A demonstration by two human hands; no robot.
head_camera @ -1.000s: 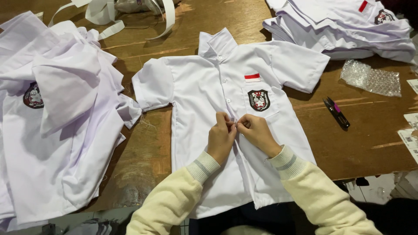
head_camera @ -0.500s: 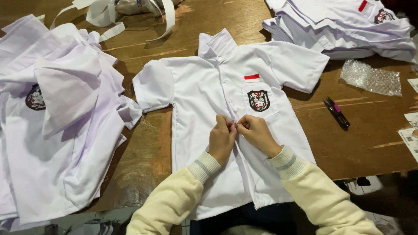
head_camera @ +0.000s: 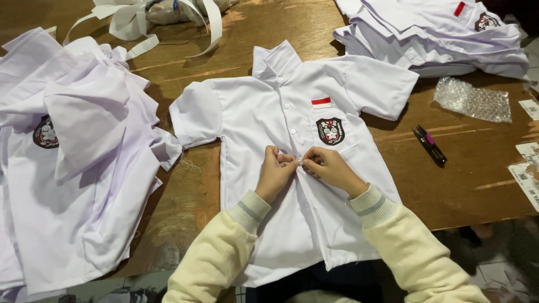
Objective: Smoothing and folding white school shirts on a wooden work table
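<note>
I see the white shirt [head_camera: 292, 168] lying flat on the worktop [head_camera: 449, 185], collar away from me, placket running lengthwise. My left hand [head_camera: 275, 174] and right hand [head_camera: 328, 167] meet mid-placket, both grips pinched on the front edges at a button.

hidden: button under hands [head_camera: 303, 165] | cut off: left shirt pile [head_camera: 67, 168], paper slips [head_camera: 528, 168]
</note>
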